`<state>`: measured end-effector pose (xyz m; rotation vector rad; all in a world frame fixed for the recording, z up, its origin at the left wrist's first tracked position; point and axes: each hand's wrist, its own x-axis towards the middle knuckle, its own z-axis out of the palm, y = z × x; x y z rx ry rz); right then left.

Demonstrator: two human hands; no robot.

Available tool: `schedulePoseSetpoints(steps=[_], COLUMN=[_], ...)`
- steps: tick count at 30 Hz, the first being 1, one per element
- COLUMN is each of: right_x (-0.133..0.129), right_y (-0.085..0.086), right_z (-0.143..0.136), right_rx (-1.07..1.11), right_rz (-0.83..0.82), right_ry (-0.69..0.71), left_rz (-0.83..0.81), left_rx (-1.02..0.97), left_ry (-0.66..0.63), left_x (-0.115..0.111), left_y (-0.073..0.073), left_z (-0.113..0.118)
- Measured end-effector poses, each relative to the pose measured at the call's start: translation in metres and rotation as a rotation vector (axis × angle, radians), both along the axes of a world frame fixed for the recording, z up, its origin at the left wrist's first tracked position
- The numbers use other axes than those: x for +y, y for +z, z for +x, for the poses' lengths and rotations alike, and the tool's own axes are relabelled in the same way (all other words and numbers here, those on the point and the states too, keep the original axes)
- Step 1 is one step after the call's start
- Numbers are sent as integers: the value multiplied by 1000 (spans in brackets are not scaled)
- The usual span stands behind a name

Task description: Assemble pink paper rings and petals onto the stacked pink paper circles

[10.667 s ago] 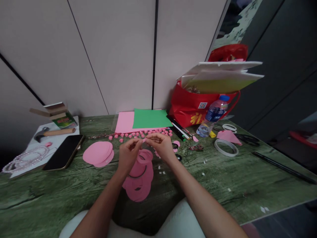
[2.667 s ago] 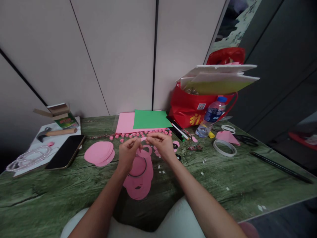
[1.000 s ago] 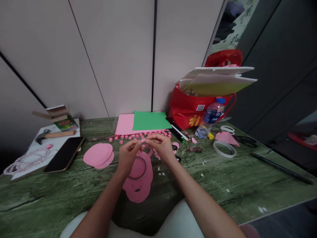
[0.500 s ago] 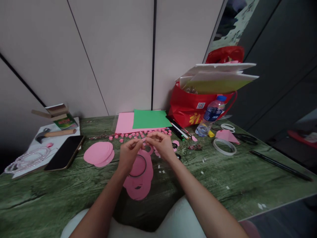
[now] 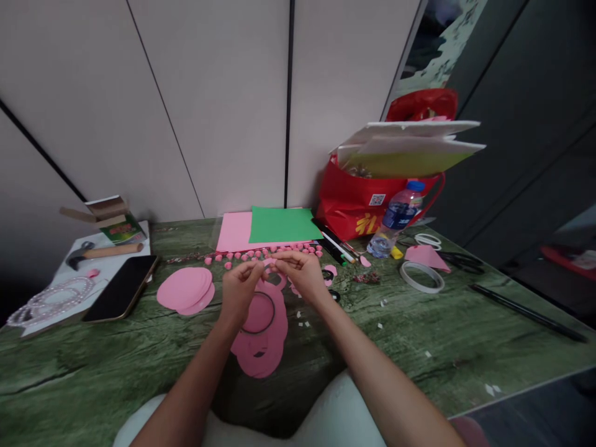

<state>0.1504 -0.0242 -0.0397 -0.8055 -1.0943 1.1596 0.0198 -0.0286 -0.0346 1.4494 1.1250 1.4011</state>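
Note:
My left hand (image 5: 243, 284) and my right hand (image 5: 300, 270) meet fingertip to fingertip above the table, both in a pinch. Anything small between the fingers is too tiny to name; some pink shows there. Just below them lie pink scalloped paper cut-outs (image 5: 267, 360), with a thin dark ring (image 5: 272, 323) resting on top. Behind my fingers runs a row of small pink rolled paper pieces (image 5: 237, 255). Left of my left hand is a stack of pink paper circles (image 5: 182, 288).
Green and pink paper sheets (image 5: 282, 225) lie at the back. Right stand a red bag (image 5: 342, 202) and a water bottle (image 5: 393, 220), near a tape roll (image 5: 421, 278). Left are a phone (image 5: 123, 288), a hammer (image 5: 112, 249) and a bead string (image 5: 56, 301). White scraps dot the table.
My fingertips have drawn slightly apart, the left hand shifting a little to the left. The things on the table look unmoved.

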Motion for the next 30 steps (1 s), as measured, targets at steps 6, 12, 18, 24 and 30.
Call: schedulePoseSetpoints(steps=[6,12,18,24,30], right_x=[0,-2,-1,0,-1], right_y=[0,3,0,-2,2], right_z=[1,1,1,1,1], right_rx=[4,-20,-51,-32,-4], right_rz=[-6,-17,-4,0,-30], right_ry=[-16,-32,-39,-12,-27], left_rz=[-3,-25,-12,-28,-66], left_rx=[7,-8,14,10,14], left_ry=[-25,-63,-38,15,-52], left_x=[-2,-4,-3,-2,-2], left_y=[3,5,4,2,5], left_z=[1,2,1,0,1])
